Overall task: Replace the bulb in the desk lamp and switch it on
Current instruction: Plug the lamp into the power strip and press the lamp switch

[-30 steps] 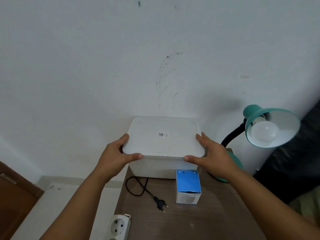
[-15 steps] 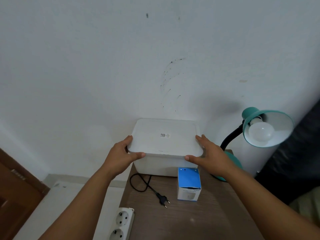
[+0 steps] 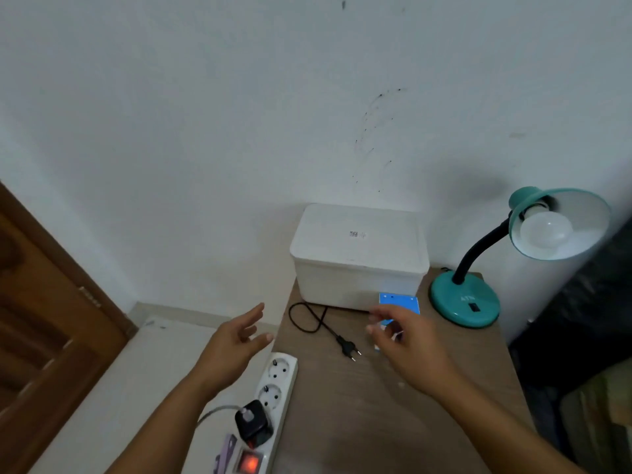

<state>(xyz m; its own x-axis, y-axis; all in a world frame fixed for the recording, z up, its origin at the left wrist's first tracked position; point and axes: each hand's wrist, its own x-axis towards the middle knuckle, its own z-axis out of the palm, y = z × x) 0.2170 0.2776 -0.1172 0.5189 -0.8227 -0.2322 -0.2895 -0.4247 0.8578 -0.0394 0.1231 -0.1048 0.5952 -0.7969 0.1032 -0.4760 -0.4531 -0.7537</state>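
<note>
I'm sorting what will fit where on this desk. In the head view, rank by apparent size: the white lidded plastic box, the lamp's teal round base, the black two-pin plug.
1. White lidded plastic box, largest.
2. Teal round lamp base.
3. Black two-pin plug, smallest.

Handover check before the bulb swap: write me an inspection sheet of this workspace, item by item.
Surface: brown wooden table, against the white wall.
Job's things: teal desk lamp at back right, bulb fitted, unlit; blue bulb box, partly hidden by the right hand.
Clutter: white lidded container at the back.
Hands: left hand open, holding nothing; right hand over the bulb box, grip unclear.
Cables: lamp plug lying unplugged on the table; power strip with lit red switch, one black adapter plugged in.
Surroundings: wooden door at left.
</note>
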